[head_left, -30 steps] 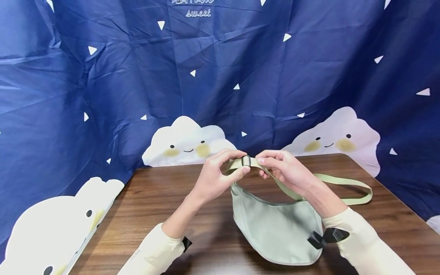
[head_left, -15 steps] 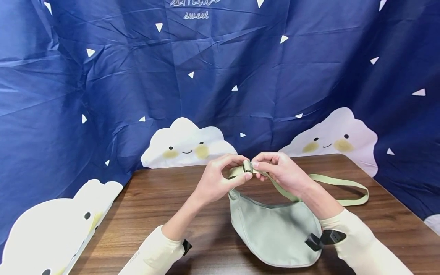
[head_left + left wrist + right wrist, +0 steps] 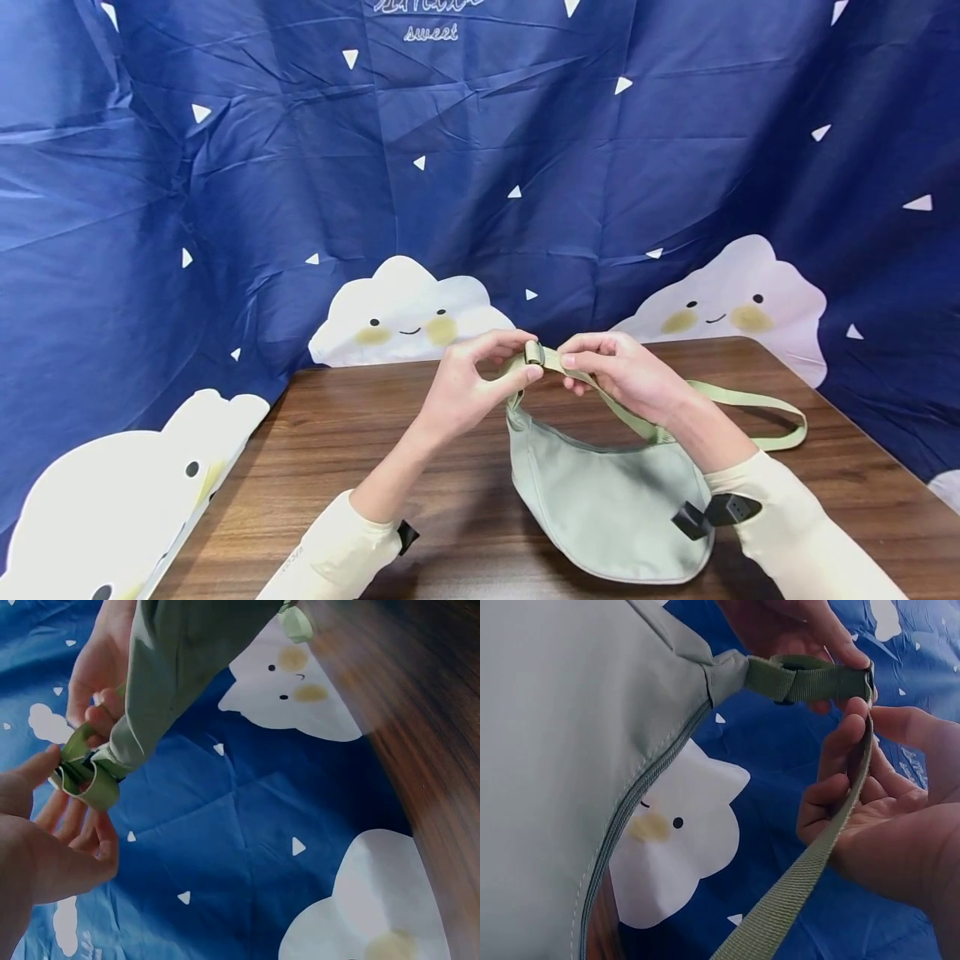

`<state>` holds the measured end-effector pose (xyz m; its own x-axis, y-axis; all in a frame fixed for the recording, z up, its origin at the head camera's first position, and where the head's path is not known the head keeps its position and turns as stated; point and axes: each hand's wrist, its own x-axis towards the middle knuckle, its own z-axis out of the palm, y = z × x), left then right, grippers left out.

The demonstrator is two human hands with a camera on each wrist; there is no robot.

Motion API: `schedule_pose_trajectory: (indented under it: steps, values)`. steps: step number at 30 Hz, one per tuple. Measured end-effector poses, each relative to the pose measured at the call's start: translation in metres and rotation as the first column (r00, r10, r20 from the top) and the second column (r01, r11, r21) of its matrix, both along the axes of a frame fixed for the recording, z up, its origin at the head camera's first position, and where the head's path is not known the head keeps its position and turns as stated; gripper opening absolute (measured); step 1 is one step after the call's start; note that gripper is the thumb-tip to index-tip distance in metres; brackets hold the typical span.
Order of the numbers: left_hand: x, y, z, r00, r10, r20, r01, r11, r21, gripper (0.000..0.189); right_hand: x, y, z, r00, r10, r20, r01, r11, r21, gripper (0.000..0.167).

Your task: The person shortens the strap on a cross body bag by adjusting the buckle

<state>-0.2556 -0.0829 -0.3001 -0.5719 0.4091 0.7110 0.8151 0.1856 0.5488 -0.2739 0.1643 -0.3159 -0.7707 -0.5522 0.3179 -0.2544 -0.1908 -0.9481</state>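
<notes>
A pale green shoulder bag (image 3: 607, 508) hangs upright in front of me, its strap raised above it. My left hand (image 3: 465, 387) pinches the strap's dark slider buckle (image 3: 535, 353) between thumb and fingertips. Just to the right, my right hand (image 3: 626, 379) pinches the green webbing strap (image 3: 780, 915) between thumb and index finger, its other fingers curled below. A short length of strap spans the gap between both hands. In the right wrist view, the bag's zipper (image 3: 641, 784) runs along its top edge. The left wrist view shows a strap loop (image 3: 101, 791) at the left fingertips.
A brown wooden table (image 3: 360, 467) lies under the hands. Past the right forearm, a loose loop of the strap (image 3: 750, 396) rests on the table. Behind, a dark blue cloth (image 3: 480, 167) printed with clouds and triangles covers the background. Both wrists carry small black devices (image 3: 708, 515).
The right hand came in close to the buckle half a second ago, then drew back right along the strap. The buckle tilted in the left fingers, and the bag shifted slightly.
</notes>
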Motion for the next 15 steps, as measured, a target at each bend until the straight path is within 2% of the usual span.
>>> schedule_pose_trajectory:
  steps: [8,15]
  values:
    - [0.0004,0.0019,-0.0036,1.0,-0.004,0.028,0.005,1.0,-0.027,0.033,-0.0003,-0.0061,-0.0026,0.999,0.05,-0.009,-0.05,0.998,-0.03,0.011]
    - [-0.0001,0.0006,-0.0009,1.0,-0.008,-0.013,0.008,1.0,-0.001,0.031,-0.0024,0.0008,-0.0028,0.998,0.024,0.051,-0.024,1.0,-0.001,0.017]
